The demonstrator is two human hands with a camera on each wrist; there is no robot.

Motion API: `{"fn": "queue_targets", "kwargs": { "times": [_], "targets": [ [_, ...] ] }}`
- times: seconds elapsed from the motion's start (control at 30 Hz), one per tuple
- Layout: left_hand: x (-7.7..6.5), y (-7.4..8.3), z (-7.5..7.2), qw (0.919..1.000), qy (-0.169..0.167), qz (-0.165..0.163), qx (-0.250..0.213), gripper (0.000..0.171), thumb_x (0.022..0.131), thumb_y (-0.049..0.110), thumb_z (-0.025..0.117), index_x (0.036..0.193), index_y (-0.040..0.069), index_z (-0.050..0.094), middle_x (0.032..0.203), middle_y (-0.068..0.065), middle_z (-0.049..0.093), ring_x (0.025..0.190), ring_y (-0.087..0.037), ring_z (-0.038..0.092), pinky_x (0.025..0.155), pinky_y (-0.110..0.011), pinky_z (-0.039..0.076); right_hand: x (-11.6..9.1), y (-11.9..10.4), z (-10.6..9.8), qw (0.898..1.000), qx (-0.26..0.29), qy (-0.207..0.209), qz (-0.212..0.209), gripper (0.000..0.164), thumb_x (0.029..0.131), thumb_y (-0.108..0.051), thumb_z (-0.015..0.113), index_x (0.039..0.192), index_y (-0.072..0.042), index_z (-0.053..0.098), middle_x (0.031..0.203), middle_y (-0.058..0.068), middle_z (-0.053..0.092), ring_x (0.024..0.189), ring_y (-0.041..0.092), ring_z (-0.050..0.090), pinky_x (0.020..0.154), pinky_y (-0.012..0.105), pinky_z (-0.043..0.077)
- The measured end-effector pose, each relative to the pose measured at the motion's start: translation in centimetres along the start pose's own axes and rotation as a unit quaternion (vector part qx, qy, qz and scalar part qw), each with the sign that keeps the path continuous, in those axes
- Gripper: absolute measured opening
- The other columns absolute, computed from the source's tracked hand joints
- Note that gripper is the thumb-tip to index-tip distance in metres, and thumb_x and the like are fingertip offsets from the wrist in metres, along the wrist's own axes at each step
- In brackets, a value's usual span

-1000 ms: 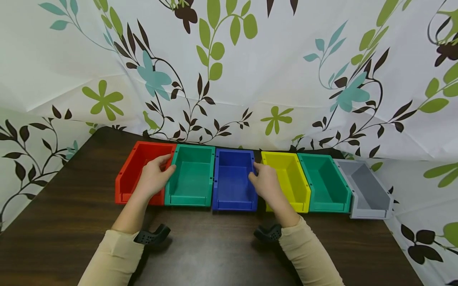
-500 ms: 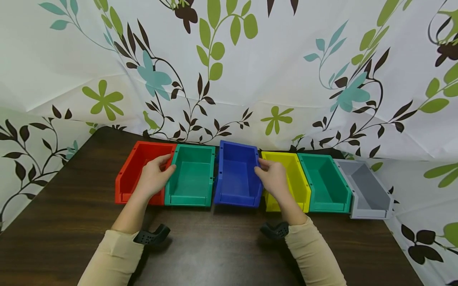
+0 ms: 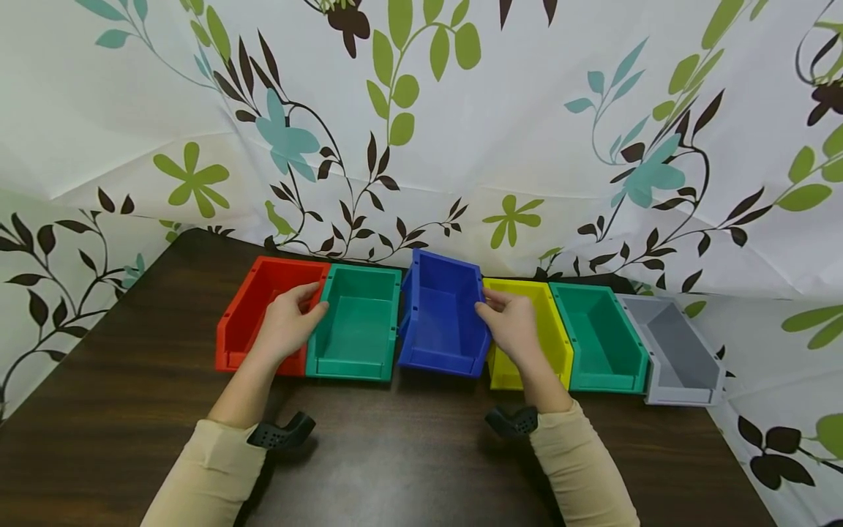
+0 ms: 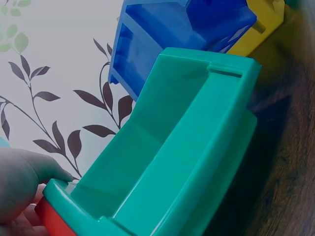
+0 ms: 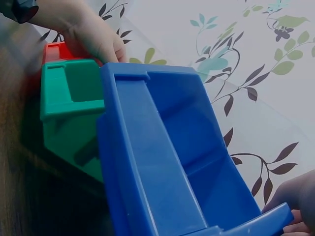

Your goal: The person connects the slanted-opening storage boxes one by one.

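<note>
My right hand (image 3: pixel 516 326) pinches the right rim of a blue plastic storage bin (image 3: pixel 444 315), its fingers curled over that side wall. The bin is raised and tilted, its left side apart from the first green bin (image 3: pixel 356 326). In the left wrist view the blue bin (image 4: pixel 152 44) hangs beyond the green one. At the seam between the red bin (image 3: pixel 266 293) and that green bin, my left hand (image 3: pixel 286 322) grips the two adjoining rims, thumb on the green side. Some left fingers are hidden by the rims. The insides of these bins show only bare plastic.
Right of the blue bin, in the same row, stand a yellow bin (image 3: pixel 533 307), a second green bin (image 3: pixel 599 337) and a grey bin (image 3: pixel 672 351). The dark wooden table (image 3: pixel 395 461) stretches in front. A leaf-patterned sheet (image 3: pixel 454 161) hangs close behind the row.
My right hand has taken the blue bin up off the table and slightly rightward, tilting it away from the green one. The left hand has kept its grip. The head view has shifted slightly.
</note>
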State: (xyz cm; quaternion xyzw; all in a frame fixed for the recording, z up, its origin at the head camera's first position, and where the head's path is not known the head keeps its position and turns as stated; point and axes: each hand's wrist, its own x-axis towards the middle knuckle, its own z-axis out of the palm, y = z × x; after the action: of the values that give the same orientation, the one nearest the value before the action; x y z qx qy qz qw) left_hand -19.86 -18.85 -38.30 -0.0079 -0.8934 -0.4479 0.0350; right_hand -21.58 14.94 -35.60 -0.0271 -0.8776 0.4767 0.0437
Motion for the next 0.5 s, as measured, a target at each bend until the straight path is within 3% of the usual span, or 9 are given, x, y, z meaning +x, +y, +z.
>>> {"fn": "queue_targets", "kwargs": {
  "times": [0.5],
  "targets": [
    [-0.16, 0.31, 0.33, 0.9999, -0.001, 0.01, 0.001, 0.05, 0.095, 0.018, 0.053, 0.138, -0.005, 0.043, 0.137, -0.026, 0.048, 0.12, -0.042, 0.052, 0.097, -0.054, 0.045, -0.42, -0.35, -0.41, 1.0, 0.0, 0.01, -0.009, 0.039, 0.087, -0.017, 0.066, 0.12, 0.002, 0.063, 0.116, 0.02, 0.066, 0.101, 0.029, 0.067, 0.082, 0.039, 0.056]
  ]
}}
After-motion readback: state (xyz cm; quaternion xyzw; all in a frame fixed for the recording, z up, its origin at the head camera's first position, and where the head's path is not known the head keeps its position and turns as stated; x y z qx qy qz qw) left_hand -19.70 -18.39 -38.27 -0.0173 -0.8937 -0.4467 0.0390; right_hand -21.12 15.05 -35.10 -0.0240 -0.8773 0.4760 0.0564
